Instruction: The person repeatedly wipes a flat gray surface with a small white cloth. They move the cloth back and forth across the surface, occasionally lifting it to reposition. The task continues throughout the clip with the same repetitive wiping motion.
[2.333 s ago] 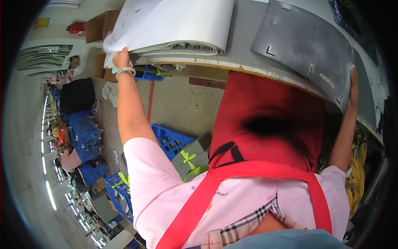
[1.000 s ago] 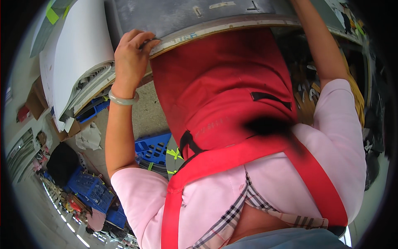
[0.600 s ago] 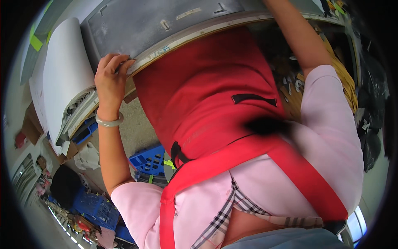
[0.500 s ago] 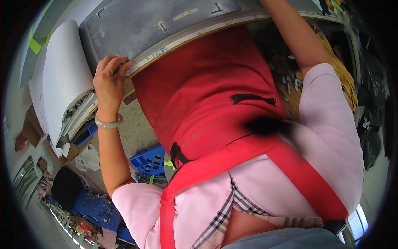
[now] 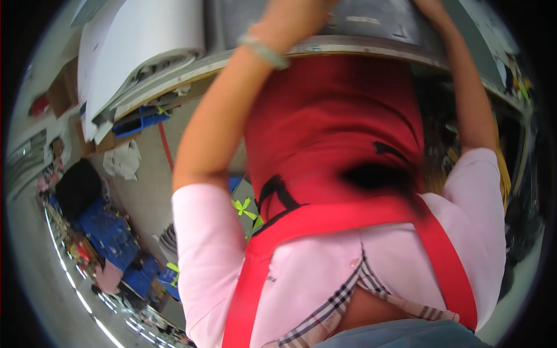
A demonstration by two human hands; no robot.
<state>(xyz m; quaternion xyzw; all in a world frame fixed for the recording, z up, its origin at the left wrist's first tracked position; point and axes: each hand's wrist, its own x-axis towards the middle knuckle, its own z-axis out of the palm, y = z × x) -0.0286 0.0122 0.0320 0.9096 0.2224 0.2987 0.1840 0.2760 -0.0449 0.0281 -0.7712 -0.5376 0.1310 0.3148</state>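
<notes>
My left hand (image 5: 296, 22) reaches over the dark grey panel (image 5: 380, 33) on the workbench, a pale bracelet (image 5: 264, 52) round its wrist. It is smeared by motion, and its fingers are cut off by the top of the picture. Farther right, part of my right hand (image 5: 430, 8) shows at the upper edge above the same panel, its fingers also out of sight. Whether either hand grips anything cannot be seen. Slots and light marks show on the panel's surface.
A thick roll of white sheet material (image 5: 154, 35) lies left of the panel, overhanging the bench edge (image 5: 360, 49). Blue crates (image 5: 107, 238), a black bundle (image 5: 81, 188) and crumpled white paper (image 5: 123, 160) stand or lie at lower left. Shelving under the bench holds dark items at right.
My left hand has left the bench's front edge and moved right and forward over the panel. My right hand has come partly into view at the top. The whole view has shifted.
</notes>
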